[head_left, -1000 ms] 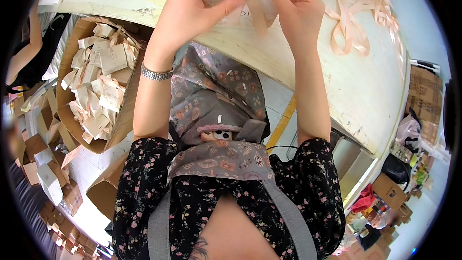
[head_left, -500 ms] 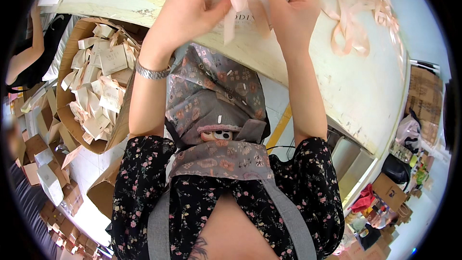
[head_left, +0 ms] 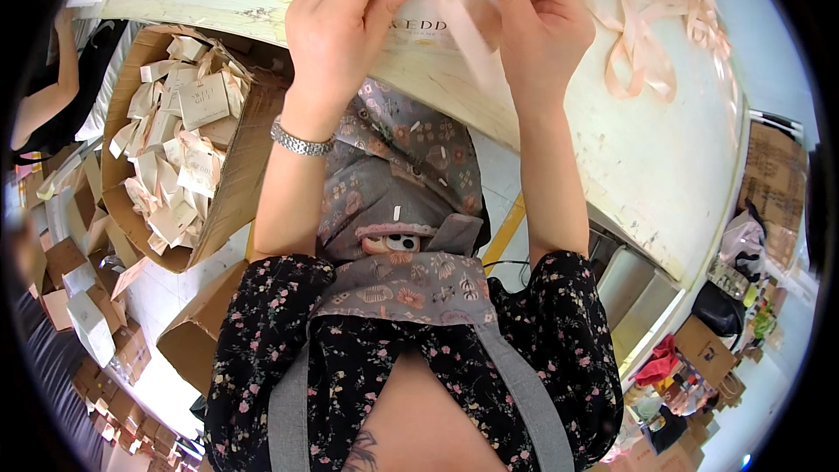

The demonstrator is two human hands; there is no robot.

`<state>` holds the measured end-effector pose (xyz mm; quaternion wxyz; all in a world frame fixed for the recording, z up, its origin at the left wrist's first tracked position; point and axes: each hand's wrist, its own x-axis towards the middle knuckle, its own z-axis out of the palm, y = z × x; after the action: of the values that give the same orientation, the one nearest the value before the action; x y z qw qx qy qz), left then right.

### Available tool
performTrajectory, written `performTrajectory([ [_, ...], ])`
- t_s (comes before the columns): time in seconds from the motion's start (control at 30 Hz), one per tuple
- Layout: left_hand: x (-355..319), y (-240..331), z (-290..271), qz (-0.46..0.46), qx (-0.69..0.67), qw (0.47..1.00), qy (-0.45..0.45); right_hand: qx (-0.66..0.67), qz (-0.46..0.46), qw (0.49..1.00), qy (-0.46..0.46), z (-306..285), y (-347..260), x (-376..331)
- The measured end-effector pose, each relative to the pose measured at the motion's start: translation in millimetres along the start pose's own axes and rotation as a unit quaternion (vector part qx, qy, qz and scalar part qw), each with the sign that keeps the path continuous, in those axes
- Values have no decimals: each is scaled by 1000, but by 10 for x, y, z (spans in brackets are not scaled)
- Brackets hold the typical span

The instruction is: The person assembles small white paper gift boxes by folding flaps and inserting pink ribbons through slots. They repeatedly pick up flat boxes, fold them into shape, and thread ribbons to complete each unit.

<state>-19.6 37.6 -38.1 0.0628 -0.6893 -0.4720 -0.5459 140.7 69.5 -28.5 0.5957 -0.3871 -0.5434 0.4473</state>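
A small white printed gift box (head_left: 419, 28) is between my hands over the table's near edge, partly hidden by them. Pale pink satin ribbon (head_left: 463, 22) is gathered in a knot at the box's top, and a broad tail drapes over its front. My left hand (head_left: 350, 22), a metal watch on its wrist, pinches a thin taut strand of the ribbon to the left of the knot. Thumb and fingers of my right hand (head_left: 546, 22) close on the ribbon just right of the knot. Whether the fingers also steady the box is hidden.
Loose pink ribbons (head_left: 642, 44) lie on the right of the worn white table (head_left: 647, 175). At left, a cardboard carton (head_left: 236, 157) holds many ribboned white boxes. Another person's arm (head_left: 52, 96) shows at far left. Cartons and bags crowd the right wall.
My left hand has moved left from the knot, drawing a strand of ribbon taut. The bow's left loop no longer shows, and more of the box's front is visible.
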Motion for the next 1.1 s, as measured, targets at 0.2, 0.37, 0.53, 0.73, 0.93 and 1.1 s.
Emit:
performTrajectory([
  [0.2,66,79,-44,-135,-124,980,-72,-46,-17,999,-8,0,-15,-31],
  [0.37,185,231,-65,-160,-101,972,-137,-59,-193,979,-1,-80,182,11],
  [0.53,339,-95,-316,-85,-106,946,-293,-65,-141,987,-38,-109,108,12],
  [0.73,247,-30,-220,-120,-177,941,-264,-111,-149,982,-31,8,169,-78],
  [0.93,451,-137,-353,-79,-166,915,-360,-226,-162,935,-220,-318,59,120],
  [1.1,397,161,-310,-52,-105,960,-254,-137,-204,961,-128,-214,92,7],
])
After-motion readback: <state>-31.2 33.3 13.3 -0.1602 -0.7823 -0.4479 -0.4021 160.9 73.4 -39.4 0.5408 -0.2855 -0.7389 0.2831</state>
